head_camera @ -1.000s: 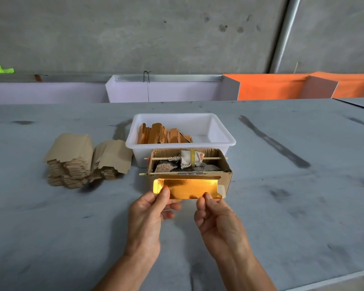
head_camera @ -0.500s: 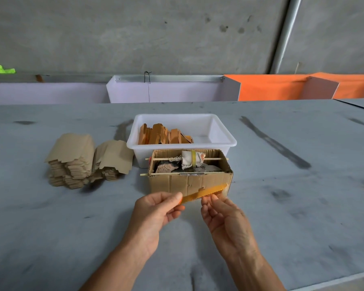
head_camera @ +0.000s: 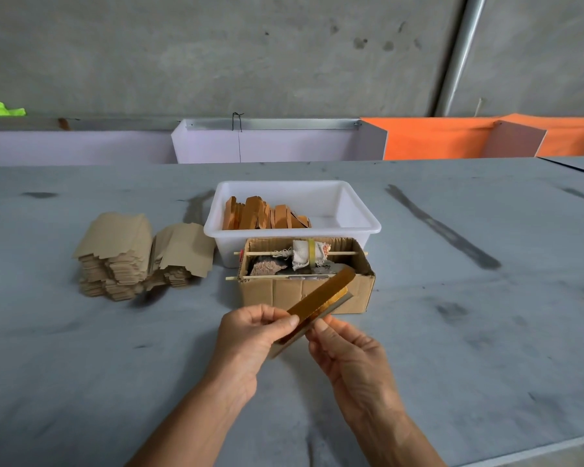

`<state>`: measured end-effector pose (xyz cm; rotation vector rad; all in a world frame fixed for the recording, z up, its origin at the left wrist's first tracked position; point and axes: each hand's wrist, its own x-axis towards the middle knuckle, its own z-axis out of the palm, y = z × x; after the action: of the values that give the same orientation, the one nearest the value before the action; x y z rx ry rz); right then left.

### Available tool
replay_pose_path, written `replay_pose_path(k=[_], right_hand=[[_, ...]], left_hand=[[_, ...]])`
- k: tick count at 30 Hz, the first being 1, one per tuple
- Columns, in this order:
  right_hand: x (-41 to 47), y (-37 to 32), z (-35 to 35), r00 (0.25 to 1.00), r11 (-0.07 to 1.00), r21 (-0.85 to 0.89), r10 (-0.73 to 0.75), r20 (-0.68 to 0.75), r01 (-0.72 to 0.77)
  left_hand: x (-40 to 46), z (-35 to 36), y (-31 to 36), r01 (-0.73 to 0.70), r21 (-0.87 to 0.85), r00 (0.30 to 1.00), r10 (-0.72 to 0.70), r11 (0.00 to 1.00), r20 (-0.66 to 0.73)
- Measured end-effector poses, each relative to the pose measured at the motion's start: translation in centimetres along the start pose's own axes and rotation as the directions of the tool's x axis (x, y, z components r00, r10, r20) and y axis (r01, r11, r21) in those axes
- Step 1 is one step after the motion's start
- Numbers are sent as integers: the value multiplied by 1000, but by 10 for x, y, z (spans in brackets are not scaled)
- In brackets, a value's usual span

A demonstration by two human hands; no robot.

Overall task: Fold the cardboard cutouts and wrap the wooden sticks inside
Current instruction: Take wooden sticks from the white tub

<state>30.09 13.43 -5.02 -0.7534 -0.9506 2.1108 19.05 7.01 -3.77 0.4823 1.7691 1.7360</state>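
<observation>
Both bare forearms are extended forward from the lower edge of the view and are angled inward so that the 2 hands meet at the centre. The left hand (head_camera: 250, 335) is held with its fingers curled and its thumb pressed down in a pinch. The right hand (head_camera: 346, 348) is turned palm-up, its fingers (head_camera: 321, 326) bent upward toward the left thumb.

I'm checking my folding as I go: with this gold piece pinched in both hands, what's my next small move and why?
Probably press the crease flat. The gold cutout already looks folded over into a narrow strip, tilted up toward the cardboard box; your left hand and right hand pinch only its near end.
</observation>
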Motion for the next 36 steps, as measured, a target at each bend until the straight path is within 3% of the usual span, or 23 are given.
replay_pose_path(k=[4, 12, 18, 31, 34, 36], right_hand=[[1, 3, 0, 1000, 1000, -7, 15, -15, -15], [6, 7, -3, 997, 996, 65, 52, 49, -56], [6, 6, 0, 998, 988, -156, 6, -62, -15], [11, -11, -16, 988, 967, -257, -33, -149, -6], [14, -16, -22, 988, 959, -282, -31, -149, -12], [15, -16, -23, 985, 967, -250, -3, -172, -41]], left_hand=[[5, 0, 1, 14, 38, 1000, -15, 999, 11], [7, -4, 0, -87, 173, 991, 68, 981, 112], [3, -1, 2, -109, 157, 981, 81, 981, 179], [4, -10, 5, -36, 302, 945, -65, 953, 320], [8, -14, 8, -42, 249, 962, -28, 967, 271], [11, -12, 6, 0, 95, 983, -17, 995, 182]])
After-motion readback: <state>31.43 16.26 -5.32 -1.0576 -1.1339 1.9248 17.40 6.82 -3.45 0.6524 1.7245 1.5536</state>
